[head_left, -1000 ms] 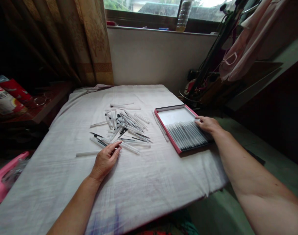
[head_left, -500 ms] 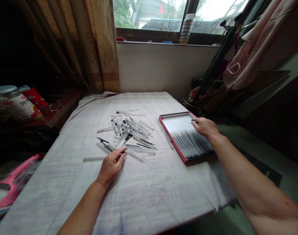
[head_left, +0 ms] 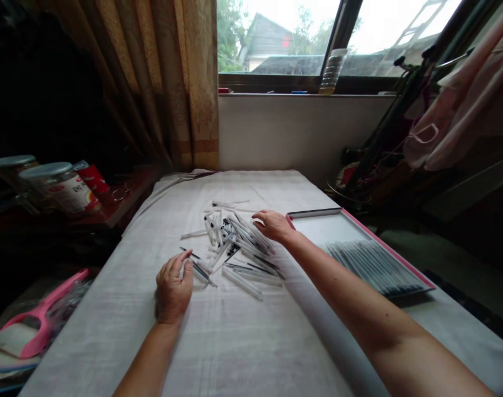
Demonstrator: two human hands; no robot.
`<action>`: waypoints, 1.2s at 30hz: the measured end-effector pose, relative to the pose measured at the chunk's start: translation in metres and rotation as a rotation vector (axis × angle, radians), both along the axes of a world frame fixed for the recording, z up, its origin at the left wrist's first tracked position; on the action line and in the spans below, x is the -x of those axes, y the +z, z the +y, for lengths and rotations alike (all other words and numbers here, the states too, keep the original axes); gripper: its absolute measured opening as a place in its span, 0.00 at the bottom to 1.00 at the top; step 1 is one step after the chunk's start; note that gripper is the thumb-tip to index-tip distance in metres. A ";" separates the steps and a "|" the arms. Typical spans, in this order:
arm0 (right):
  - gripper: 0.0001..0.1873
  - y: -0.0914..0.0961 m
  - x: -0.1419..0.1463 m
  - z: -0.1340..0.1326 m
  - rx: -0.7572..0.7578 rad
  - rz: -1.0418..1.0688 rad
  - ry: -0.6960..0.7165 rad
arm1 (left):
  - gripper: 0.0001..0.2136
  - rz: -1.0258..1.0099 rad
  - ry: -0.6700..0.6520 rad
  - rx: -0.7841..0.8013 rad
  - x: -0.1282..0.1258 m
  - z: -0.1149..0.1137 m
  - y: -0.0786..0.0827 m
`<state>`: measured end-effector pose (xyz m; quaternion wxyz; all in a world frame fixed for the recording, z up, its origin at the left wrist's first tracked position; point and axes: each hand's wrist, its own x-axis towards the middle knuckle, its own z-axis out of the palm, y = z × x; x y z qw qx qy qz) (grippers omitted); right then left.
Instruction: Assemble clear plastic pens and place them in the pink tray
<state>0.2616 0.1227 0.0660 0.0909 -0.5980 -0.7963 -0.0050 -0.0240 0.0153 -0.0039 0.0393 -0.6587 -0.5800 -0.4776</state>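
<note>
The right hand (head_left: 272,225) has been moved off the pink-rimmed tray (head_left: 326,229) at centre right onto the heap of pens (head_left: 235,245) at the frame's centre, so the work is judged shifted from tray to heap. Its fingers are curled; a grip cannot be told. The left hand (head_left: 172,286) is rested empty, fingers slack, at the heap's lower left. Slim clear barrels, black-tipped, are seen criss-crossed

Row of pens (head_left: 375,267) in the tray (head_left: 330,229) blurs together; leftmost jar (head_left: 9,165) is cropped.
</note>
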 end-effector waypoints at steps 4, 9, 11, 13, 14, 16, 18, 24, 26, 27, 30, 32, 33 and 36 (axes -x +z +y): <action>0.22 0.003 0.030 0.046 0.047 0.010 0.033 | 0.17 0.077 0.155 0.015 0.010 0.008 -0.012; 0.29 0.000 0.062 0.107 0.121 0.019 0.046 | 0.17 0.122 0.142 0.128 0.004 0.006 -0.018; 0.30 -0.005 0.073 0.129 0.160 0.020 0.041 | 0.17 0.106 0.108 0.136 0.002 0.006 -0.016; 0.31 -0.012 0.082 0.148 0.203 0.020 0.028 | 0.16 0.093 0.091 0.141 0.001 0.005 -0.014; 0.31 -0.016 0.085 0.156 0.225 0.020 0.021 | 0.16 0.095 0.091 0.147 0.001 0.005 -0.014; 0.31 -0.022 0.092 0.167 0.263 0.016 0.009 | 0.16 0.100 0.085 0.165 0.001 0.005 -0.013; 0.30 -0.027 0.097 0.172 0.274 0.010 0.008 | 0.16 0.104 0.090 0.179 0.000 0.004 -0.014; 0.28 -0.029 0.118 0.165 0.291 -0.009 0.110 | 0.16 0.118 0.085 0.172 0.000 0.005 -0.015; 0.26 -0.025 0.125 0.158 0.330 -0.021 0.163 | 0.16 0.123 0.085 0.165 0.000 0.005 -0.015; 0.26 -0.023 0.128 0.154 0.349 -0.027 0.192 | 0.15 0.125 0.087 0.163 0.000 0.005 -0.014; 0.24 -0.016 0.132 0.136 0.405 -0.051 0.288 | 0.16 0.131 0.090 0.163 0.001 0.006 -0.014; 0.24 -0.010 0.130 0.120 0.430 -0.069 0.340 | 0.16 0.133 0.087 0.162 0.001 0.006 -0.014; 0.23 -0.008 0.128 0.111 0.439 -0.077 0.359 | 0.16 0.132 0.086 0.161 0.001 0.006 -0.015; 0.22 -0.001 0.116 0.083 0.452 -0.093 0.400 | 0.16 0.118 0.088 0.158 0.000 0.007 -0.015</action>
